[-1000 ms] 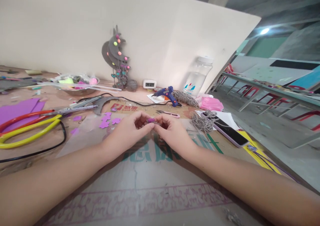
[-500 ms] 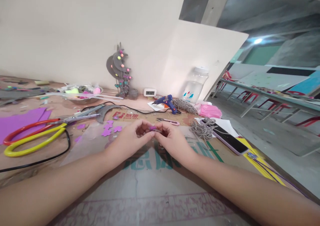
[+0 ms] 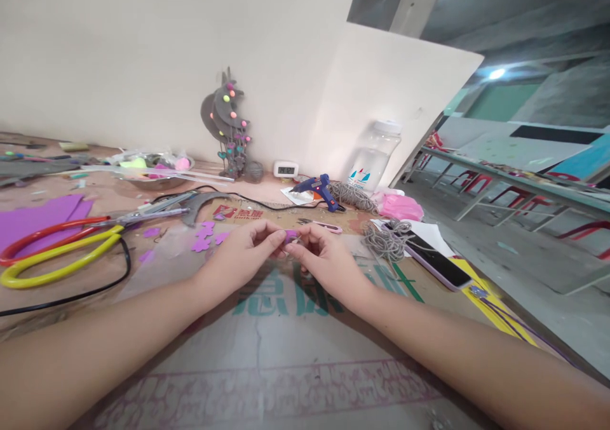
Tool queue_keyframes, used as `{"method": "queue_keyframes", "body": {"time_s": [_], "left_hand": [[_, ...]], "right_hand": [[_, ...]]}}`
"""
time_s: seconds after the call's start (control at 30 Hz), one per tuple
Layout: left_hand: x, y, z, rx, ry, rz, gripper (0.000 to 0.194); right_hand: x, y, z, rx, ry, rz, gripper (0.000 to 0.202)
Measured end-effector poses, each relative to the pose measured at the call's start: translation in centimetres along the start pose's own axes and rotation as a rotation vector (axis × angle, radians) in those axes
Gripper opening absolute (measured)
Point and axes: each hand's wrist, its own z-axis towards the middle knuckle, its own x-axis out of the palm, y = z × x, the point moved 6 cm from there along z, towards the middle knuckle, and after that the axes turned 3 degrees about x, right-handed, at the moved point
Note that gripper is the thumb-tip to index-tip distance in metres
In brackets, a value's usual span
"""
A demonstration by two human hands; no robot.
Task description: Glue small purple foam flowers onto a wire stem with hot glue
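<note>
Between my fingertips, over the cardboard, is a small purple cut-out piece (image 3: 290, 235), partly hidden by the fingers. My left hand (image 3: 248, 246) pinches it from the left. My right hand (image 3: 325, 255) has thumb and fingers closed at its right side, touching it. Just left of my left hand lie several purple flower-shaped cut-outs (image 3: 204, 235). Small thread snips (image 3: 326, 227) with a pink handle rest behind my right hand. A bundle of grey cord (image 3: 387, 239) lies to the right of it.
Scissors (image 3: 67, 258) with red and yellow handles lie left beside purple sheets (image 3: 42, 217). At the back are a blue glue gun (image 3: 320, 192), a clock (image 3: 286, 169), a moon-shaped ornament (image 3: 229, 125) and a water bottle (image 3: 374, 157). A phone (image 3: 436, 258) lies right.
The purple piece has turned between my fingertips and shows more of its face. My left fingers have straightened somewhat. The view has shifted slightly.
</note>
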Motion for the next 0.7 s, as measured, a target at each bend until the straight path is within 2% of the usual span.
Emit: {"method": "queue_keyframes", "body": {"time_s": [0.13, 0.47, 0.7], "left_hand": [[-0.06, -0.03, 0.0, -0.019, -0.006, -0.023, 0.024], [-0.17, -0.08, -0.05, -0.006, -0.035, -0.037, 0.023], [-0.27, -0.32, -0.12, -0.003, -0.042, -0.022, 0.023]], "right_hand": [[-0.17, 0.39, -0.13, -0.033, -0.007, 0.101, 0.02], [-0.33, 0.29, -0.13, 0.009, -0.043, 0.206, 0.018], [0.18, 0.19, -0.06, 0.036, 0.003, 0.133, 0.014]]}}
